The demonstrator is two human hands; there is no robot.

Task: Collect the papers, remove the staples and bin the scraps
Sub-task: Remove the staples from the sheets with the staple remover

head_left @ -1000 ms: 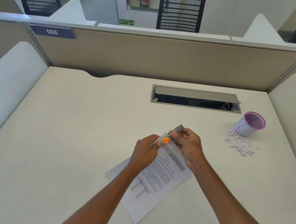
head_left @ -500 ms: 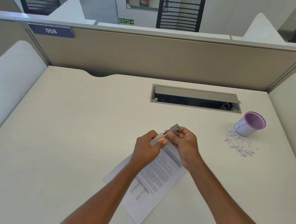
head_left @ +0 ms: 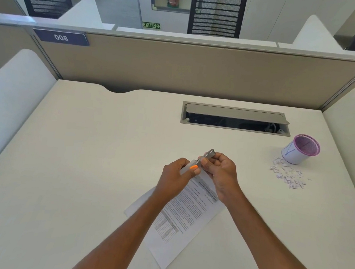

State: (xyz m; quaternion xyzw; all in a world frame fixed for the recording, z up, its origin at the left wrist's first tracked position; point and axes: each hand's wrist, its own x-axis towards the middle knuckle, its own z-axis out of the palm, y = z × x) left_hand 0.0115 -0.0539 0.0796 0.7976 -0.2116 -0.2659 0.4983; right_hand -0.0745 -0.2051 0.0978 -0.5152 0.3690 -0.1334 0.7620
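Observation:
A stapled set of printed papers lies at an angle on the white desk, its top corner hidden under my hands. Just above that corner I hold a slim grey metal staple remover with an orange spot. My left hand pinches its lower end, with the thumb beside the orange spot. My right hand grips its upper end. I cannot see a staple. A heap of small paper scraps lies on the desk at the right, next to a white cup with a purple rim.
An open grey cable hatch is set into the desk behind my hands. Beige partition walls close off the back and both sides. Black office chairs stand beyond the partition.
Both hands and the staple remover have drifted slightly left and away from me above the papers' top corner. The grip looks the same. Papers, scraps and cup have not moved.

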